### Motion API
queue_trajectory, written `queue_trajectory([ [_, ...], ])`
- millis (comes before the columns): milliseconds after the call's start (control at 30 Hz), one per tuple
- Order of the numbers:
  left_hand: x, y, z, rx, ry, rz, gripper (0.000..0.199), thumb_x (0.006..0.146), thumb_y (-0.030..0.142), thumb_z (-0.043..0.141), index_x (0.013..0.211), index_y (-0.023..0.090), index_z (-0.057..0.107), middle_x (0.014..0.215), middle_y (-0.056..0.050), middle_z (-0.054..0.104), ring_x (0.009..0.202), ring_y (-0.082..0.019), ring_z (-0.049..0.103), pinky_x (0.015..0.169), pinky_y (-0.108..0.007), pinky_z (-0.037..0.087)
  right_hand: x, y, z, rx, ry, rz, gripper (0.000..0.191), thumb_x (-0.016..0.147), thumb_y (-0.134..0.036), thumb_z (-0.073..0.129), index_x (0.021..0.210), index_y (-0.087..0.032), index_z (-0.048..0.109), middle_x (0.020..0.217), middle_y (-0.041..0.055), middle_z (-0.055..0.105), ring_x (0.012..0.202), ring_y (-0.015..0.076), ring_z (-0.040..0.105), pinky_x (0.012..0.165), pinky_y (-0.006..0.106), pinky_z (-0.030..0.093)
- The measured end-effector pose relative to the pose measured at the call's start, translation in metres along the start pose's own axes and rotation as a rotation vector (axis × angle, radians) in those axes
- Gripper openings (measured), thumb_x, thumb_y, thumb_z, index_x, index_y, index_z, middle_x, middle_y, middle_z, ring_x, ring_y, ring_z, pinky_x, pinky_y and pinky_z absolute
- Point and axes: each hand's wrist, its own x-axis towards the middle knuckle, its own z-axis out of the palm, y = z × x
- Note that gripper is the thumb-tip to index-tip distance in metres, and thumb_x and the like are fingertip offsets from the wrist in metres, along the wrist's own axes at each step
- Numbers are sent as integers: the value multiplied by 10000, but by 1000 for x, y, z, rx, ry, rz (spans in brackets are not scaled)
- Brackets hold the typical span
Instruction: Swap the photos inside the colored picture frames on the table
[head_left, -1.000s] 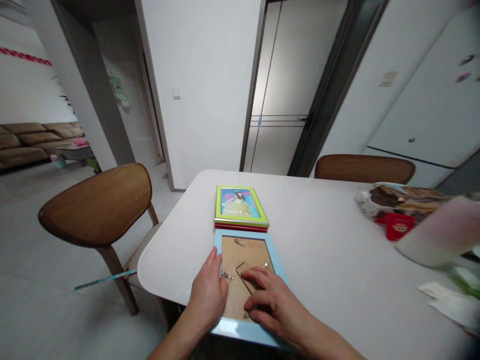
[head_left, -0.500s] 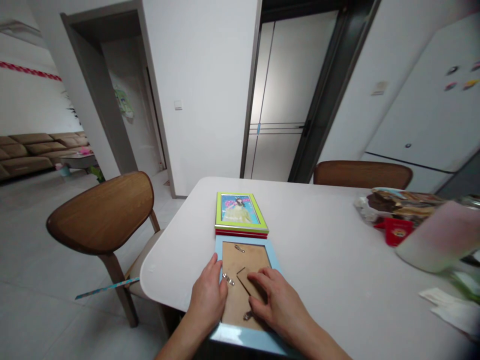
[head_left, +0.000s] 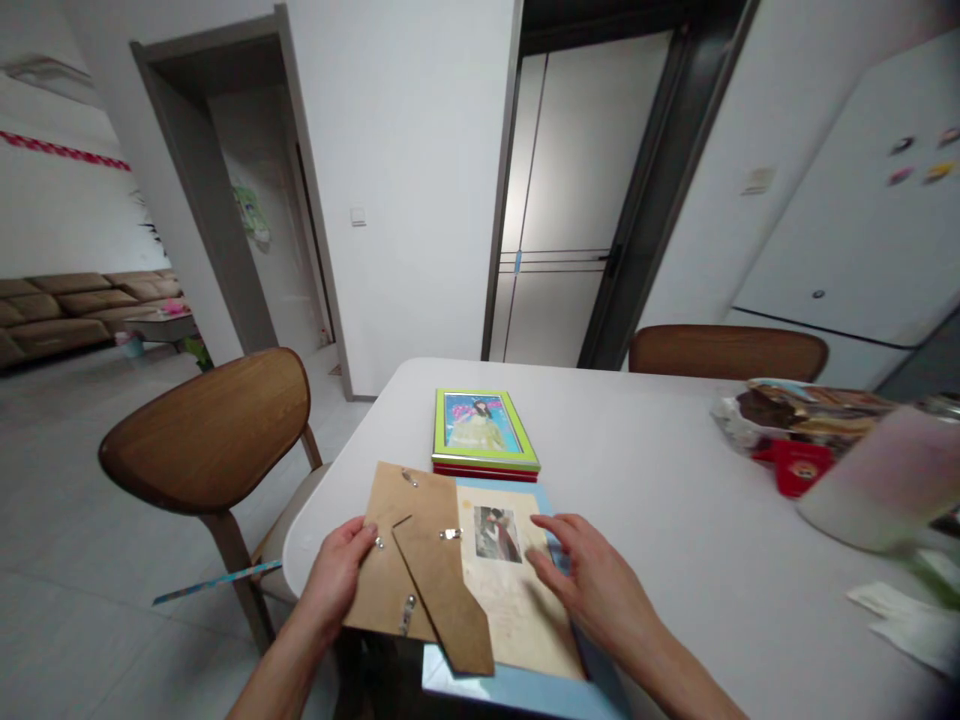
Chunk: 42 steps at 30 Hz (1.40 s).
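Head camera: left hand (head_left: 339,575) pinches the backing board (head_left: 429,562); right hand (head_left: 600,572), loosely spread and empty, hovers over the blue frame (head_left: 499,694).

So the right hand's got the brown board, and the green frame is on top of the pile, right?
Not quite: the left hand, not the right hand, holds the brown board, as the head view shows. The green frame is indeed on top of the pile.
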Motion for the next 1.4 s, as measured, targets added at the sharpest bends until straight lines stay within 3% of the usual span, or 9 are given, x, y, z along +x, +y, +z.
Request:
queue_trajectory([
  [267, 7, -13, -54, 215, 171, 10, 310, 625, 357, 539, 848, 142, 567, 619, 5, 619, 647, -211, 610, 603, -287, 459, -2, 31, 12, -154, -8, 171, 489, 720, -266, 403, 1190, -134, 389, 975, 106, 538, 851, 209, 535, 724, 320, 402],
  [400, 9, -11, -53, 406, 342, 122, 412, 617, 313, 552, 991, 143, 519, 801, -36, 599, 930, -287, 530, 840, -406, 362, 5, 34, 8, -134, 16, 216, 541, 674, -197, 391, 1203, -86, 369, 938, 131, 571, 829, 232, 546, 727, 346, 399],
  [533, -12, -3, 0, 482, 283, 292, 420, 671, 261, 509, 1079, 169, 478, 1139, -64, 492, 1105, -226, 404, 964, -361, 267, 5, 27, -3, 206, 23, 346, 599, 666, -202, 371, 1246, -81, 287, 787, 93, 601, 673, 205, 575, 642, 319, 430],
  [700, -49, 14, 89, 562, -225, 604, 544, 665, 239, 566, 1172, 136, 398, 1260, -113, 396, 1161, -235, 338, 980, -379, 282, -5, 4, -22, 914, -34, 503, 697, 693, -263, 366, 1315, -175, 62, 757, 36, 634, 536, 169, 589, 516, 280, 450],
  [867, -56, 27, 125, 614, -302, 739, 592, 610, 231, 589, 1160, 111, 406, 1239, -141, 406, 1126, -283, 358, 949, -425, 317, -11, -10, -36, 1102, -31, 468, 761, 675, -293, 479, 1313, -215, 72, 757, 16, 629, 500, 142, 568, 507, 265, 453],
  [1000, -56, 35, 111, 544, -136, 860, 515, 614, 100, 445, 1127, 131, 414, 972, -102, 553, 884, -220, 516, 778, -362, 448, -8, 0, -33, 1071, -32, 463, 766, 625, -263, 568, 1288, -222, 186, 873, 27, 612, 519, 107, 542, 484, 226, 434],
  [1100, -52, 33, 83, 517, 138, 696, 431, 704, 112, 390, 1133, 150, 397, 905, -80, 563, 758, -178, 552, 668, -308, 475, -3, 21, -23, 898, 0, 473, 747, 628, -285, 561, 1282, -157, 223, 824, 32, 611, 539, 112, 536, 485, 218, 417],
  [1200, -46, 19, 50, 556, 296, 522, 344, 753, 196, 399, 1092, 153, 429, 1028, -95, 551, 911, -209, 539, 776, -350, 444, -1, 44, -12, 609, -1, 411, 628, 677, -307, 475, 1248, -105, 308, 725, 25, 606, 571, 137, 546, 553, 242, 424],
  [1400, -47, -18, 16, 791, 192, 316, 351, 765, 288, 408, 1089, 163, 463, 1062, -80, 574, 967, -219, 541, 808, -348, 430, -2, 60, 0, -14, 24, 329, 538, 699, -301, 396, 1175, -53, 436, 870, 115, 616, 749, 215, 571, 728, 322, 409],
])
